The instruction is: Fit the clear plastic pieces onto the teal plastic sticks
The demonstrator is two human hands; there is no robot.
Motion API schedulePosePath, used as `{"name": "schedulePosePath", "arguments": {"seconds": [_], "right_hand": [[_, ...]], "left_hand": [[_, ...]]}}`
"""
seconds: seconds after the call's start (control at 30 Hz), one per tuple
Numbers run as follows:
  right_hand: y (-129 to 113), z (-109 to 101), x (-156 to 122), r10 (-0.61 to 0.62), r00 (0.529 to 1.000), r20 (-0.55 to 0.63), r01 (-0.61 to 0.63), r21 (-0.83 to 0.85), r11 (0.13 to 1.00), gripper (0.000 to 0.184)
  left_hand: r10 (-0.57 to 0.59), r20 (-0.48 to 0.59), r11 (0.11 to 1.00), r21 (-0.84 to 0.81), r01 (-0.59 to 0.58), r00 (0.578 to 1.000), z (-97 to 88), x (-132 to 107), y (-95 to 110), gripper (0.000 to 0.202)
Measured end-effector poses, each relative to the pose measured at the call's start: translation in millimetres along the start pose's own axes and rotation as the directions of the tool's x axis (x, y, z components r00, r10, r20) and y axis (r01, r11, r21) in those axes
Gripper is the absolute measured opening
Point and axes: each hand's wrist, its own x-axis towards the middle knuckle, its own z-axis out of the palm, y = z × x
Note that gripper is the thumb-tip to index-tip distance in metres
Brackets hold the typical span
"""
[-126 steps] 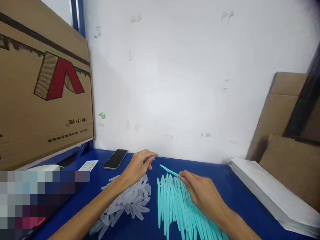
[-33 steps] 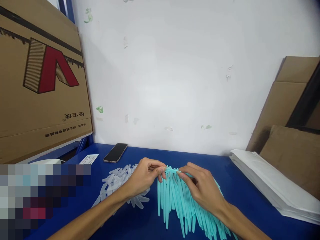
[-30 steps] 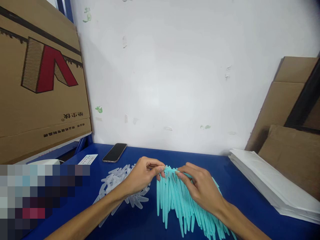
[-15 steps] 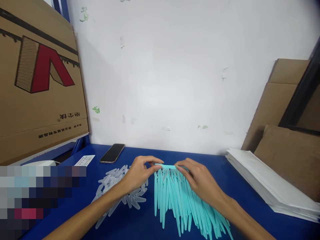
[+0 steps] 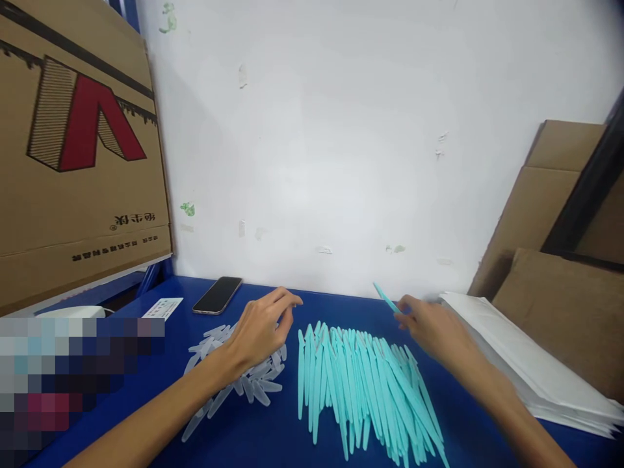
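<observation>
My right hand (image 5: 414, 318) pinches a slim teal stick (image 5: 385, 298), shaped like an eyebrow razor, above the back right of the table. Its free end points up and to the left. Below and left of that hand lies a broad row of similar teal eyebrow razors (image 5: 363, 383), overlapping, their tapered ends toward me. My left hand (image 5: 266, 328) hovers over a loose pile of translucent plastic caps (image 5: 258, 383), partly covering it. Its thumb and fingers are apart and curved, with nothing visible between them.
A phone (image 5: 217, 296) and a printed white card (image 5: 163, 309) lie at the back left of the blue table (image 5: 273, 435). White packets (image 5: 531, 364) are stacked at the right, beside cardboard (image 5: 560, 312). A large carton (image 5: 88, 214) stands at the left; a white wall closes the back.
Both hands were together on one teal razor above the row. My left hand has released it and moved slightly left; my right hand has carried it right and tilted it.
</observation>
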Motion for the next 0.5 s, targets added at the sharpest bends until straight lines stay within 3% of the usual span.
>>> {"name": "schedulePosePath", "arguments": {"seconds": [0.13,0.2,0.27,0.4,0.5], "right_hand": [[34.2,-0.6,4.7,0.096,0.982,0.161,-0.074,-0.140,0.987,0.017],[43.9,2.3,5.1,0.147,0.941,0.304,-0.123,-0.098,0.988,0.042],[48.5,7.3,4.7,0.188,0.875,0.445,-0.180,-0.060,0.982,0.052],[47.0,16.0,1.4,0.212,0.731,0.648,-0.303,0.029,0.953,0.034],[42.6,14.4,-1.0,0.190,0.656,0.731,-0.357,0.078,0.931,0.022]], "left_hand": [[0.083,0.052,0.996,0.037,-0.085,0.995,0.4,-2.7,3.1,0.029],[0.125,0.088,0.990,0.053,-0.130,0.988,0.4,-3.2,3.9,0.029],[0.150,0.109,0.986,0.063,-0.157,0.983,0.3,-3.3,4.0,0.029],[0.148,0.111,0.985,0.077,-0.157,0.983,0.5,-3.4,3.2,0.030],[0.140,0.115,0.985,0.084,-0.150,0.983,1.4,-3.4,2.1,0.030]]}}
